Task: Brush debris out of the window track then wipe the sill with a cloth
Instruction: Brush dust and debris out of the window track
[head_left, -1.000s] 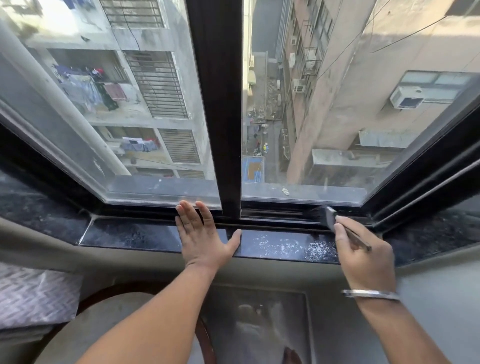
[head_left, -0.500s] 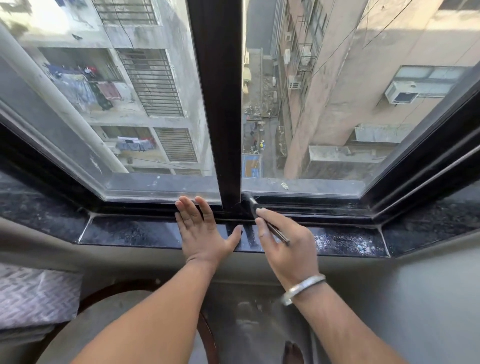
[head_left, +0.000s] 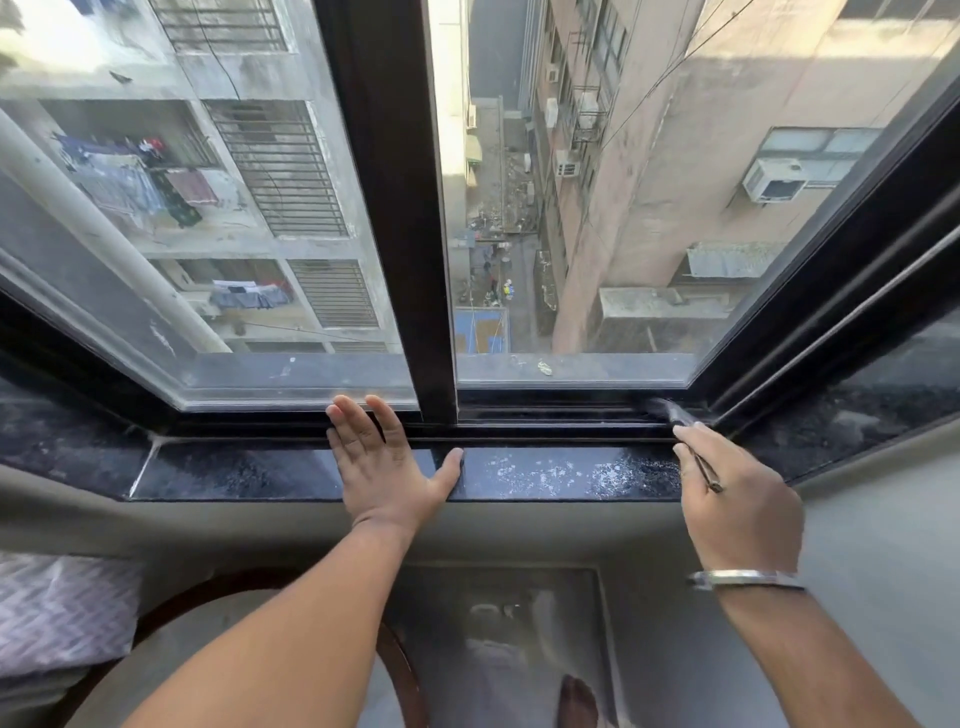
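My right hand (head_left: 737, 493) grips a small dark brush (head_left: 675, 413) by its thin handle. Its bristles sit in the dark window track (head_left: 561, 413) at the track's right end, near the frame corner. My left hand (head_left: 384, 462) lies flat and open on the black stone sill (head_left: 234, 470), fingers reaching the track just left of the centre frame post (head_left: 400, 208). Pale dust and crumbs (head_left: 561, 473) speckle the sill between my two hands. No cloth is in view.
The dark window frame runs on at an angle to the right (head_left: 831, 322) and left (head_left: 78, 353), with sill slabs under both. A patterned cushion (head_left: 57, 613) and a round wooden chair edge (head_left: 400, 670) sit below at the left. A silver bangle (head_left: 743, 579) circles my right wrist.
My right hand has swept the brush from beside the centre post back along the track to its right end. The left hand has stayed flat on the sill.
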